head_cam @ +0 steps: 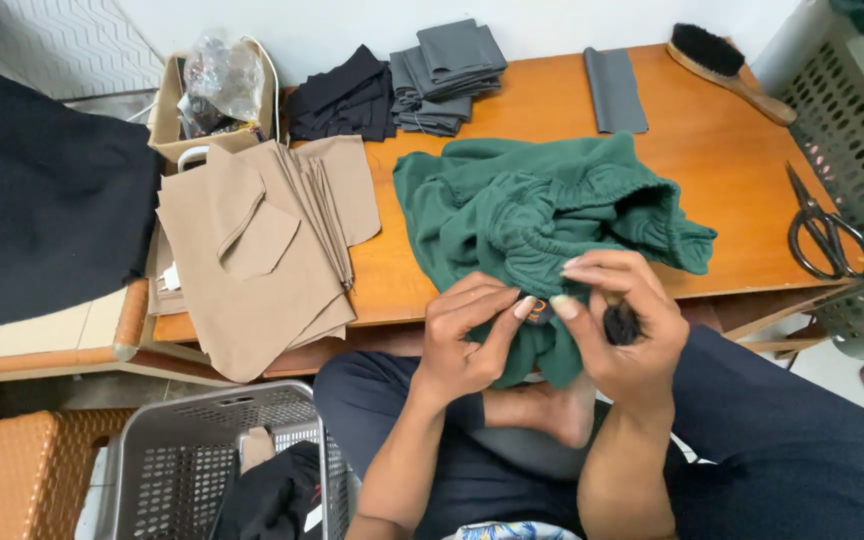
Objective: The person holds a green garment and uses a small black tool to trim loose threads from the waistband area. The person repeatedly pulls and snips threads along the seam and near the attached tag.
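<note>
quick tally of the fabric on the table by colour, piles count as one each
Green: 1, the green garment that the left hand and right hand pinch at its edge
Tan: 1, the tan pile
Black: 1, the black pile
Grey: 2, the grey stack and a single grey strip
Total: 5

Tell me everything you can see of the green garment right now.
The green garment is dark green, thick and fleece-like, with a gathered, ribbed band. It lies crumpled on the orange wooden table, its near edge hanging over toward the lap. The left hand and right hand pinch that edge around a small dark tag with an orange mark.
</note>
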